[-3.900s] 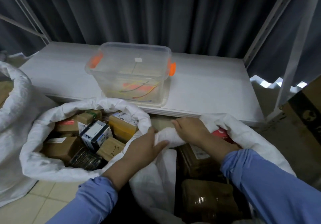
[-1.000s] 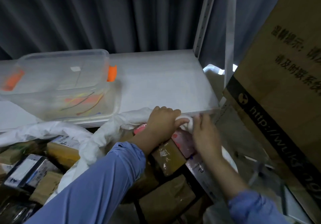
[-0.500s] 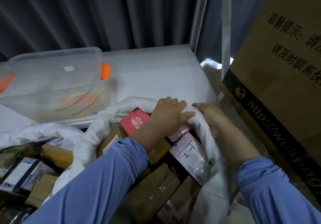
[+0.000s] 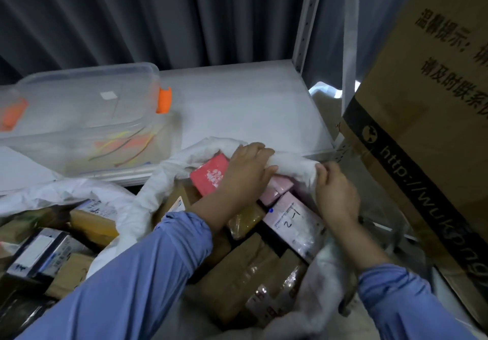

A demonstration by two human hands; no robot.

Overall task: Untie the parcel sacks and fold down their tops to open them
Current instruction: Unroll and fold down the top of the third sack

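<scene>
Sack (image 4: 155,191) open, parcels showing, stands just before shelf (image 4: 250,107). Rolled rim (image 4: 293,164) on far side, long axis left to right, spanning between both hands. Left hand (image 4: 248,170) curled over rim's left part. Right hand (image 4: 335,194) pinches rim's right end, near cardboard box (image 4: 422,128). Probably next roll goes outward and down toward shelf; right corner looks tight. Second sack (image 4: 66,189) at left, top already folded.

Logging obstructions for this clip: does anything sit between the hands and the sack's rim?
Nothing visible does. The left hand and right hand both grip the rolled rim of the white woven sack directly; the white shelf lies close behind it.
</scene>
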